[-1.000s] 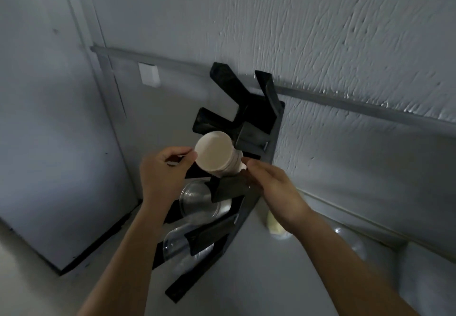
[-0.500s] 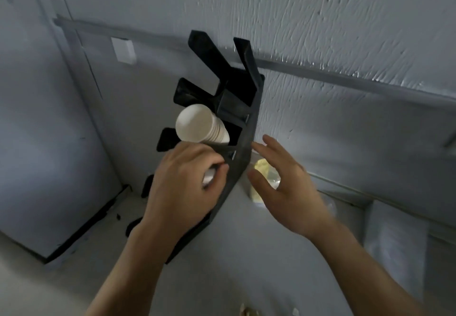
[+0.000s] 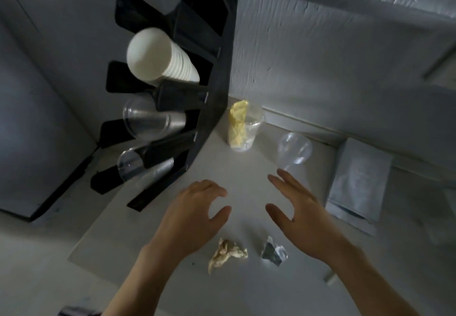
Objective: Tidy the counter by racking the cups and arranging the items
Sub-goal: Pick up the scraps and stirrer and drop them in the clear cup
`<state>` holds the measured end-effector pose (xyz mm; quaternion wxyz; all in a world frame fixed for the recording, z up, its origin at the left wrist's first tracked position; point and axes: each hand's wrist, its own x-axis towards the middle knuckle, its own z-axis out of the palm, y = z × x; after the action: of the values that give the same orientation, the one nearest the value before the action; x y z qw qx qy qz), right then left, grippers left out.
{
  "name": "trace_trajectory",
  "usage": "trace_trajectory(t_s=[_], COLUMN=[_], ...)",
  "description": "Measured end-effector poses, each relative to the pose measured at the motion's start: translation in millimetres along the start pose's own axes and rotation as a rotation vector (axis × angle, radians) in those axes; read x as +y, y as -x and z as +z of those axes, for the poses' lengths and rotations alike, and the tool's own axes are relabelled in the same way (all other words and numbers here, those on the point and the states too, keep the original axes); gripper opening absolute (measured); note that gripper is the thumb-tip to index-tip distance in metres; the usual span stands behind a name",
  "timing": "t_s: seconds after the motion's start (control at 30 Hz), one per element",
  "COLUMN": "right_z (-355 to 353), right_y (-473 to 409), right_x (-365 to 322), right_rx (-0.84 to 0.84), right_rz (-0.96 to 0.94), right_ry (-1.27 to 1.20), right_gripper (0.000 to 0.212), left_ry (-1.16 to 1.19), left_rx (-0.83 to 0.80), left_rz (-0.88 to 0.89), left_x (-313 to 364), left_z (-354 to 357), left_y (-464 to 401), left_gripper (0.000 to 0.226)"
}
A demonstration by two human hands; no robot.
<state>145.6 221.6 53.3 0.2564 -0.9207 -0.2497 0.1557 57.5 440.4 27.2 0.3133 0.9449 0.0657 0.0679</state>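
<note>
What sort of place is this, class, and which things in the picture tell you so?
Probably a drinks counter in a café or break room. A black cup rack holds a stack of white paper cups and clear plastic cups, and a sealed grey pouch lies on the pale counter.

wall [image 3: 333, 51]: grey, rough plaster | tabletop [image 3: 172, 288]: pale grey | light: dim | left panel [image 3: 37, 118]: smooth grey
</note>
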Motion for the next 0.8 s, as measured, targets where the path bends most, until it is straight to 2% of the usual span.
trace_trajectory(t_s=[0.13,0.27,0.4,0.6,0.8], right_z=[27,48,61,80,96], right_y=[13,21,21,23,28], right_x=[35,62,70,74,83], right_rx=[-0.117,-0.196,-0.244,-0.238,-0.186], right_rz=[0.027,0.015,0.009,0.019,0.023], right_ry=[0.005,0.047,0.103,0.162,0.105], right_gripper=[0.059,0.049,0.045,0.039,0.009], left_ry=[-0.039,-0.026,-0.011,-0.044,-0.015], left_rx=[-0.126,-0.17,-0.163,-0.124,-0.04], left_rz=[-0.114,-0.239,-0.264,-0.355,-0.454], left_x=[-8,-11,-3,8,26], left_z=[33,57,77,107,129], left_y=[21,41,54,58,59], left_gripper=[0.038,0.044,0.026,0.024,0.014])
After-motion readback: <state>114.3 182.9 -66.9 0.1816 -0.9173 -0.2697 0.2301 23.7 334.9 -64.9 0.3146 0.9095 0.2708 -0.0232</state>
